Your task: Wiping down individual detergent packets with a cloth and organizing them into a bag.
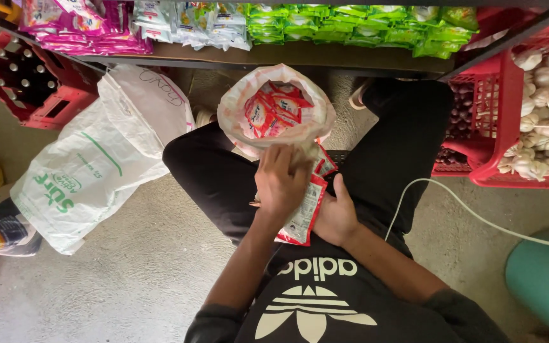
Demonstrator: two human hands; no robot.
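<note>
A shelf (255,60) carries pink, white and green sachet strips (351,25). A red bottle crate (30,79) stands left, a white sack (90,171) on the floor, a red basket of garlic (544,101) right.

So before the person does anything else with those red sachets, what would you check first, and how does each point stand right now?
1. Strip of red sachets held by both hands: ok, left hand lies on top, right hand supports it from beneath.
2. Plastic bag open at the mouth: ok, more red sachets show inside.
3. Bag steady between the knees: ok, it sits upright.
4. Strip whole, no torn sachet: cannot tell, the hands cover much of it.
5. White cable apart from the hands: ok, it runs off to the right side.
6. Room on the shelf above: cannot tell, only its front edge shows.
</note>
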